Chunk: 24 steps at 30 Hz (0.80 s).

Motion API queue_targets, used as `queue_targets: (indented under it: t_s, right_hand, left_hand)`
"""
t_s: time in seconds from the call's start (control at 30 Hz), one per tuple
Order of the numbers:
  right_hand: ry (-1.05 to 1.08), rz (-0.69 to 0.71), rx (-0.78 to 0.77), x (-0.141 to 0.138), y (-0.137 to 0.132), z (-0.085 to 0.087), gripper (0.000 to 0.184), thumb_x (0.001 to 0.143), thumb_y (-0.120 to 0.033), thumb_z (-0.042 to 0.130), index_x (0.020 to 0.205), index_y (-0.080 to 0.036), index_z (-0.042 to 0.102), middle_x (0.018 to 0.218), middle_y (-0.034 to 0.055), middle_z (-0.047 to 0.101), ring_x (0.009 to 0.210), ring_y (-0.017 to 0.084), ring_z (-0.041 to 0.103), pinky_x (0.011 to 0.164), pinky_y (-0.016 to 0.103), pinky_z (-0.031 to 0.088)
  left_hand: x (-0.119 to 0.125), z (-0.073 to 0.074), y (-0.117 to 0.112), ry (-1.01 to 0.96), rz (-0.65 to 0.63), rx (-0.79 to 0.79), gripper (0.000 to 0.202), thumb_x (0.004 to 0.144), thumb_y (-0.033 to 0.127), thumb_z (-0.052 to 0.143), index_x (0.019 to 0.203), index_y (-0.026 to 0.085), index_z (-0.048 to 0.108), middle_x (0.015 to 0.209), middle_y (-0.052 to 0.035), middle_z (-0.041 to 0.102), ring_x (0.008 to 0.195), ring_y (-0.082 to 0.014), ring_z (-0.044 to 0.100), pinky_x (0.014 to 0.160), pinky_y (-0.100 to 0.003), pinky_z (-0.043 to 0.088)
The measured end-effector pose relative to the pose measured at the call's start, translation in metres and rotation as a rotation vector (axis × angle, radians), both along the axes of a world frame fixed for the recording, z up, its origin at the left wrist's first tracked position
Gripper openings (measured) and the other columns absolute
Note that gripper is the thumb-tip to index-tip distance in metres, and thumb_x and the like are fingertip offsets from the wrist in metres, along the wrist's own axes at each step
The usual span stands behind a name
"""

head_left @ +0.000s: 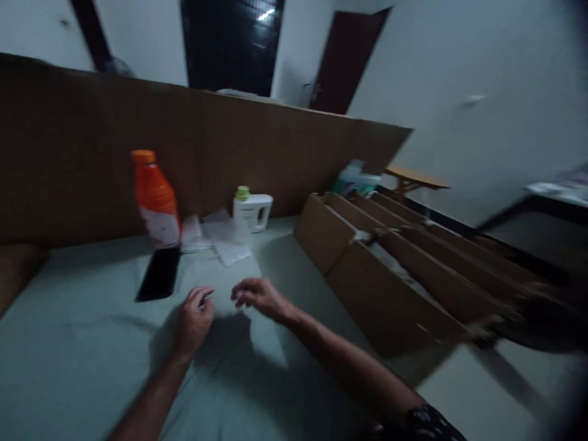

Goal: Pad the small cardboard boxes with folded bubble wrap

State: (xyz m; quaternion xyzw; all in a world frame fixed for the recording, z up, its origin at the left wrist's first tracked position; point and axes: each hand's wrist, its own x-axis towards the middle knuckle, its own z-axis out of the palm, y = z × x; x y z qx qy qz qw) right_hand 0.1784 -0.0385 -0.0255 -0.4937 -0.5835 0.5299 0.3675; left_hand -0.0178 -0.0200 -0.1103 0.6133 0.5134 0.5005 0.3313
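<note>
My left hand (197,315) is over the pale green tabletop (92,343), its fingers loosely curled with a gap at the thumb and nothing visible in them. Just right of it, my right hand (258,295) reaches in with half-bent fingers, also with nothing visible in its grasp. The two hands are apart. Nearest the left hand lies a black phone-like slab (159,274). Beyond the hands are clear plastic packets (227,237), a white jug with a green cap (252,211), and an orange bottle with a white label (156,199).
A tall cardboard panel (220,141) runs along the back. At the right stand cardboard compartments (390,294) with things inside, and a teal-and-clear container (356,179) behind them. A wooden stool (418,177) and a dark-framed table (555,195) are farther right.
</note>
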Motion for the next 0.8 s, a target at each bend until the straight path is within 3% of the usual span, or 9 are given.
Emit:
queue_targets:
  t_s: [0.07,0.13,0.23,0.33,0.43,0.5,0.63,0.73,0.8]
  right_hand:
    - [-0.081,0.061,0.028,0.026,-0.062,0.015,0.019,0.076,-0.032,0.072,0.085,-0.015,0.074,0.073,0.0033,0.073,0.068,0.015,0.066,0.062,0.023,0.048]
    - [-0.324,0.089,0.157,0.06,-0.117,0.04,0.02,0.086,-0.03,0.064,0.096,-0.018,0.076,0.087,0.005,0.076,0.074,0.015,0.067,0.067,0.024,0.048]
    - [-0.468,-0.103,0.303,0.124,-0.178,0.084,0.023,0.092,-0.032,0.057,0.099,-0.02,0.076,0.094,0.0058,0.076,0.082,0.017,0.069,0.073,0.026,0.051]
    - [-0.604,-0.395,0.387,0.19,-0.208,0.116,0.023,0.091,-0.037,0.058,0.096,-0.022,0.076,0.092,0.0052,0.076,0.079,0.019,0.069,0.071,0.028,0.052]
    - [-0.733,-0.593,0.43,0.244,-0.218,0.13,0.025,0.088,-0.041,0.059,0.09,-0.023,0.076,0.088,0.0046,0.077,0.075,0.021,0.068,0.068,0.03,0.05]
    - [-0.757,-0.614,0.449,0.269,-0.215,0.133,0.027,0.088,-0.043,0.057,0.091,-0.023,0.076,0.084,0.0039,0.076,0.071,0.019,0.067,0.064,0.029,0.048]
    - [-0.832,-0.377,0.372,0.297,-0.192,0.134,0.026,0.087,-0.037,0.058,0.102,-0.023,0.074,0.083,0.0017,0.074,0.068,0.017,0.065,0.061,0.026,0.045]
    - [-1.0,-0.132,0.292,0.301,-0.164,0.13,0.029,0.076,-0.029,0.072,0.104,-0.022,0.073,0.088,0.0035,0.074,0.077,0.02,0.068,0.065,0.026,0.045]
    - [-1.043,-0.101,0.289,0.296,-0.144,0.122,0.031,0.068,-0.026,0.08,0.097,-0.021,0.072,0.089,0.0053,0.074,0.078,0.022,0.069,0.066,0.026,0.046]
  left_hand:
    - [-0.003,-0.006,0.003,0.09,0.023,0.024,0.027,0.074,0.034,0.055,0.091,0.02,0.07,0.103,-0.0116,0.071,0.101,-0.0294,0.065,0.092,-0.041,0.053]
    - [-0.005,-0.01,0.004,0.164,0.014,0.038,0.031,0.074,0.038,0.054,0.092,0.019,0.071,0.105,-0.0111,0.072,0.101,-0.0289,0.067,0.092,-0.04,0.054]
    - [-0.007,-0.01,0.001,0.25,0.03,0.052,0.033,0.073,0.042,0.053,0.091,0.02,0.072,0.107,-0.0104,0.073,0.102,-0.0292,0.068,0.094,-0.041,0.055]
    - [-0.008,-0.004,-0.001,0.318,0.078,0.035,0.029,0.07,0.043,0.054,0.086,0.027,0.071,0.105,-0.0024,0.075,0.102,-0.0289,0.069,0.097,-0.044,0.054]
    - [-0.008,0.006,0.002,0.35,0.143,-0.08,0.022,0.065,0.043,0.058,0.079,0.033,0.07,0.091,0.0065,0.076,0.094,-0.0289,0.071,0.092,-0.047,0.057]
    - [-0.003,0.015,0.003,0.345,0.188,-0.157,0.02,0.062,0.043,0.061,0.076,0.033,0.07,0.078,0.0061,0.076,0.083,-0.0308,0.072,0.079,-0.048,0.059]
    - [0.033,0.034,-0.01,0.328,0.17,-0.174,0.023,0.061,0.043,0.065,0.08,0.031,0.071,0.068,0.0051,0.074,0.075,-0.0313,0.071,0.067,-0.044,0.058]
    - [0.078,0.042,-0.031,0.328,0.027,-0.135,0.029,0.065,0.044,0.064,0.088,0.029,0.073,0.091,0.0037,0.077,0.089,-0.0297,0.072,0.082,-0.044,0.058]
    - [0.109,0.041,-0.045,0.302,-0.088,-0.092,0.034,0.067,0.047,0.064,0.091,0.025,0.074,0.106,-0.0019,0.076,0.099,-0.0294,0.07,0.09,-0.043,0.056]
